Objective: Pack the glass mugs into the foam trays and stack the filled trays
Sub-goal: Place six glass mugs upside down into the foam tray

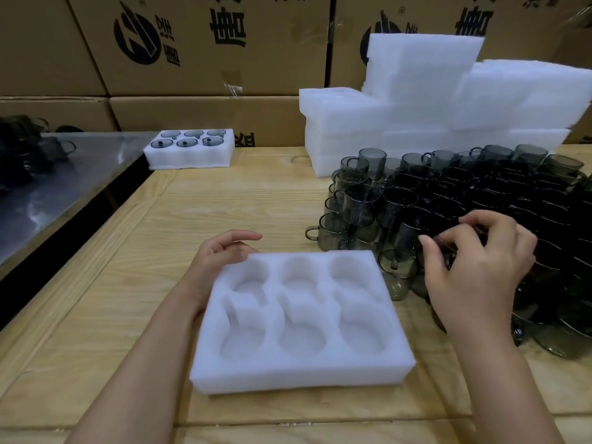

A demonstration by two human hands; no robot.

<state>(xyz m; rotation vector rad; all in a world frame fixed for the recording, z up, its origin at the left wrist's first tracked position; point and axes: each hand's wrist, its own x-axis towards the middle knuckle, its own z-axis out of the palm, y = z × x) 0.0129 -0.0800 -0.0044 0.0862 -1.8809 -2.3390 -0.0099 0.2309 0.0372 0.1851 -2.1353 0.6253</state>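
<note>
The fingers (431, 243) of the right hand (480, 270) curl inward and appear to pinch the rim of one smoky glass mug (443, 251) at the near edge of a crowded heap of mugs (448, 193). The heap spreads beyond and to the right of them in layers. Just left of those fingers lies an empty foam tray (298, 376), its six pockets bare. The left hand (221, 254) sits at the tray's far left corner, loose and holding nothing. Farther off, beyond the left hand, a filled tray (189, 158) stands on the desk (224, 200), and white spare trays (416, 100) rise behind the heap. The risk lies in the lift. The mugs sit rim to rim with handles crossing, so one drawn out at a slant could snag a neighbour and send glass sliding off the pile. A pinch on the rim alone could slip, and the unheld tray could shift as a mug is pressed in.
</note>
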